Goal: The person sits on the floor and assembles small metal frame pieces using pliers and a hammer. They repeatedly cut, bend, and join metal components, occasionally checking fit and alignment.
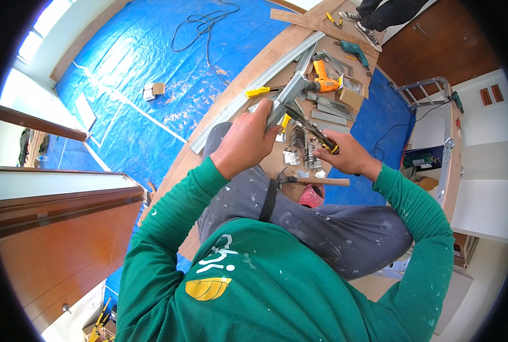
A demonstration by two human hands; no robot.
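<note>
In the closed fingers of my left hand (247, 138) is a grey metal channel (293, 90), held at its near end and slanting up to the right. My right hand (349, 153) is wrapped around the handles of tin snips (307, 125). The snips' jaws reach toward the channel's near end, beside my left thumb; whether they touch the metal I cannot tell. Beyond them lie an orange drill (326, 78) and loose metal pieces (332, 106). A hammer (316, 180) rests just below my right hand.
A long metal channel (220, 126) runs along the board's left side. A yellow-handled tool (258, 92), an open cardboard box (352, 96) and a teal drill (352, 51) lie around. Another person's sneakers (369, 35) stand at the far end. Blue sheeting (134, 68) covers the floor.
</note>
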